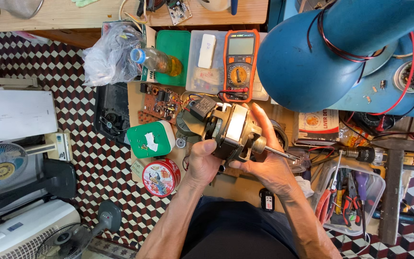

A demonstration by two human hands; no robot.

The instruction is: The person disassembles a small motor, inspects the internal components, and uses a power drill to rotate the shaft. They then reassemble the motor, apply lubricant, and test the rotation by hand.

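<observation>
A metal fan motor with a black housing, a silver band and a protruding shaft is held over the cluttered workbench. My left hand grips its near left side from below. My right hand wraps the right side, fingers reaching up past the silver band. A small black box-shaped part with wires sits at the motor's far end.
An orange multimeter lies on a clear plastic box behind the motor. A blue lamp shade hangs at the right. A green-lidded container, a round red tin, a circuit board and a clear tray of pliers surround the hands. Fans stand on the checkered floor at left.
</observation>
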